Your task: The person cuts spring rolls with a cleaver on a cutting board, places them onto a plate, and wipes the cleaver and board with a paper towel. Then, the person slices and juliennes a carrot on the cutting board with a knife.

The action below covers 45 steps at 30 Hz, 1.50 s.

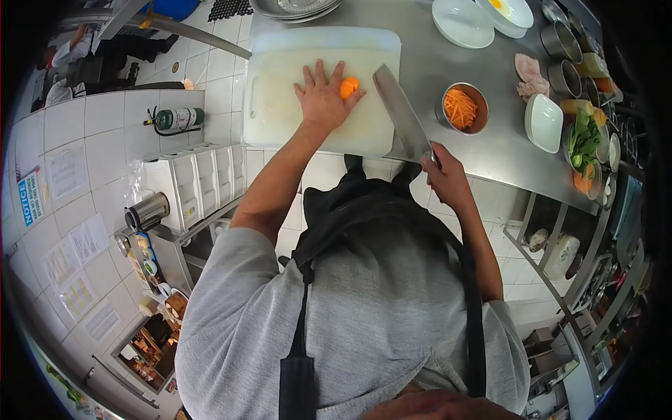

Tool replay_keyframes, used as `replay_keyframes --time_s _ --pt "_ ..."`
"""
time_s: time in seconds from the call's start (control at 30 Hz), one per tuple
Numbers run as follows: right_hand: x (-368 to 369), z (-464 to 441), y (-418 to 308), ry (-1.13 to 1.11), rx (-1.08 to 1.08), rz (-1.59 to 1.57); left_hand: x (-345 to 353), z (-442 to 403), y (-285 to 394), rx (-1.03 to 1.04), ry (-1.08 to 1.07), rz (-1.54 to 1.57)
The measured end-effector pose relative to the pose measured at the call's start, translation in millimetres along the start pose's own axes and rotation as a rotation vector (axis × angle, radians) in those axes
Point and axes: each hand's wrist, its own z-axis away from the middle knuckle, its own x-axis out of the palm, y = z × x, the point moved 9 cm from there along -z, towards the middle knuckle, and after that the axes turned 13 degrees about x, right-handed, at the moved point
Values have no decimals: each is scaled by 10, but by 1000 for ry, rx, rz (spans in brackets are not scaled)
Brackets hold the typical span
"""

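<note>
My left hand (324,96) lies on the white cutting board (280,126) with its fingers spread. A short orange carrot piece (348,87) sits on the board between my index finger and thumb, close against the hand. My right hand (446,175) is wrapped round the handle of a large knife (404,115). The broad blade slants up and left over the board's right edge, with its tip to the right of the carrot piece. A round metal container (463,109) of orange shreds stands on the steel table, right of the knife.
White bowls (463,23) and metal plates (294,8) stand at the table's far side. To the right are square white dishes (543,123), a crumpled cloth (531,75), metal pots (561,41) and leafy greens (583,140). Other people (77,49) are at the upper left.
</note>
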Motion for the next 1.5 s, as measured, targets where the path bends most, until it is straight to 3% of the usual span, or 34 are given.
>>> replay_keyframes --time_s 0.07,0.43,0.5,0.57,0.63,0.67,0.83,0.9,0.93,1.0,1.2,1.43,1.5 --pt "-16 -73 -149 196 -147 276 23 -24 -34 -68 -35 24" --pt "69 -225 31 143 -159 136 -50 4 -92 -29 -109 -12" --pt "48 -145 -141 194 -183 265 -214 11 -193 102 92 220" --pt "79 -126 -175 182 -157 300 -375 86 -500 67 174 267" --pt "59 -73 -276 223 -197 356 -605 209 -1019 -97 483 638" --pt "77 -71 -294 206 -166 377 -630 258 -1177 -92 533 710" --pt "146 -152 -367 235 -146 527 -391 274 -1047 -33 410 556" --pt "179 -147 -426 244 -160 552 -302 164 -670 89 314 284" --pt "183 -142 -453 256 -162 552 -327 132 -514 78 318 294" --pt "187 -138 -522 271 -159 565 -434 79 -49 269 258 87" --pt "136 -138 -743 306 -199 658 -46 19 -3 374 36 3" --pt "153 -110 -773 340 -230 700 -113 54 -9 396 77 37" --pt "131 -135 -807 353 -250 717 -191 52 -78 300 174 83"
